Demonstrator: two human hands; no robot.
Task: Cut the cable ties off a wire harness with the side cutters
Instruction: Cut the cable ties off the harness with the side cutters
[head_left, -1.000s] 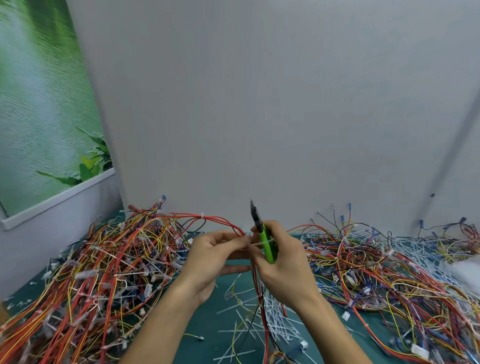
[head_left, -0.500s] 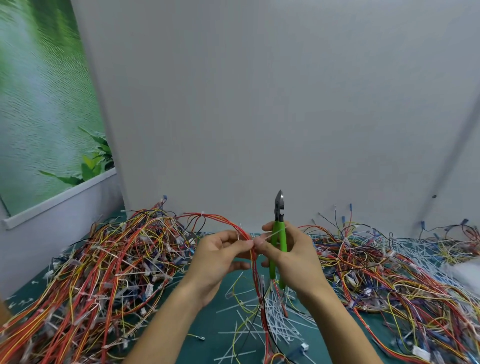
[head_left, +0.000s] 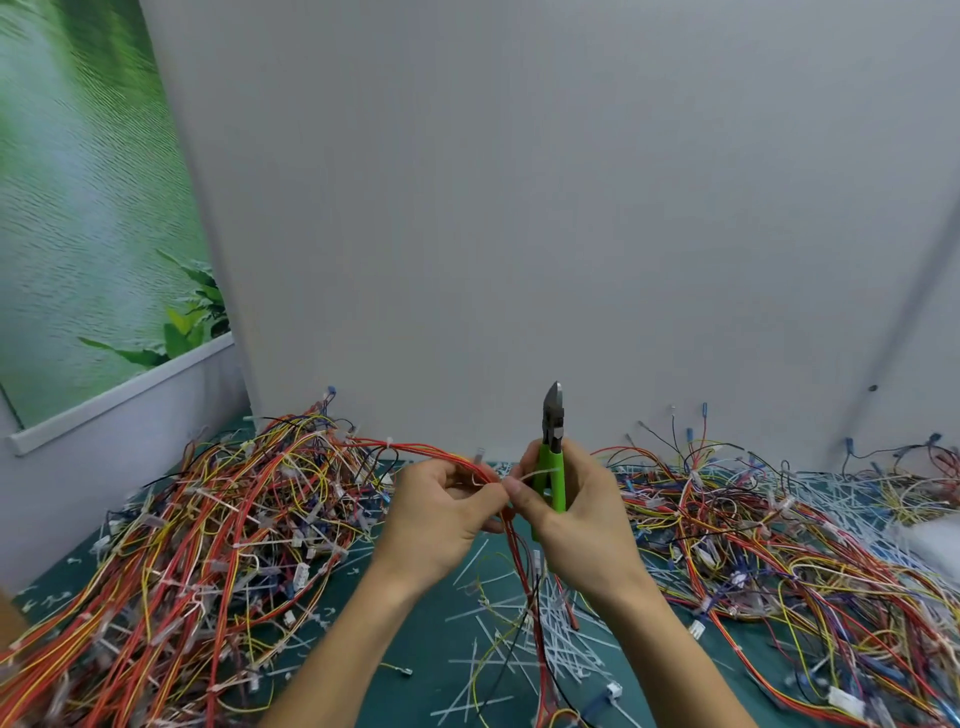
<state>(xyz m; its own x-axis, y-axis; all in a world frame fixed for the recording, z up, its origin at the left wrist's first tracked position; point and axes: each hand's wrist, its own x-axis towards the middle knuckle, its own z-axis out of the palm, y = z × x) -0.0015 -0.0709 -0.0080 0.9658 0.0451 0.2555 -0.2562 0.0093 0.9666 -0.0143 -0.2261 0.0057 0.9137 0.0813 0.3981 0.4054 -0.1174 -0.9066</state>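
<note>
One view on record: a wide-angle camera worn on the person's head, facing forward and slightly down across the green work surface (head_left: 441, 639) to the grey partition (head_left: 519, 208) behind it. It sits close, with both forearms (head_left: 332, 649) entering from the bottom edge and the left hand (head_left: 436, 514) and right hand (head_left: 582, 519) at lower centre. The partition's edges bow toward the frame borders.

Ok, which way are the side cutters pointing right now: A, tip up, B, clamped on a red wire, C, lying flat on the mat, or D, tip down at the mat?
A: the right hand holds the side cutters by their green handles, with the dark tip standing upright.
</note>
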